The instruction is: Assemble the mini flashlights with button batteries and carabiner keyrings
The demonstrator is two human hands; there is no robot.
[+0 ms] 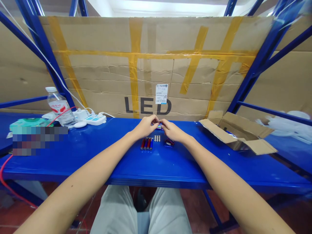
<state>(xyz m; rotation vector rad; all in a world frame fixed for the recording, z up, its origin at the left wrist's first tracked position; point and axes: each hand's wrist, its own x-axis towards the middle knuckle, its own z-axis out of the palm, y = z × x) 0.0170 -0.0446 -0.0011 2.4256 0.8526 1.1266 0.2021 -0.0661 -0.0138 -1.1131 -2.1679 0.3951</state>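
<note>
My left hand [147, 126] and my right hand [172, 129] meet over the middle of the blue table, fingers bent and close together. Between and under the fingertips are small shiny blue and silver pieces [159, 126], partly hidden. Both hands look closed in a pinch, but what they grip is too small to name. Just in front of my left hand, several slim red and blue metal tubes [147, 144] lie side by side. Small silver round pieces [157, 138] stand in rows to their right. Below my right hand rests a little group of dark red and blue pieces [169, 142].
An open cardboard box [240, 130] with small parts inside stands at the right. To the left are a plastic bottle [59, 109], a white power strip [95, 119] and a green packet [30, 124]. A taped cardboard sheet [104, 81] closes off the back, between blue metal posts.
</note>
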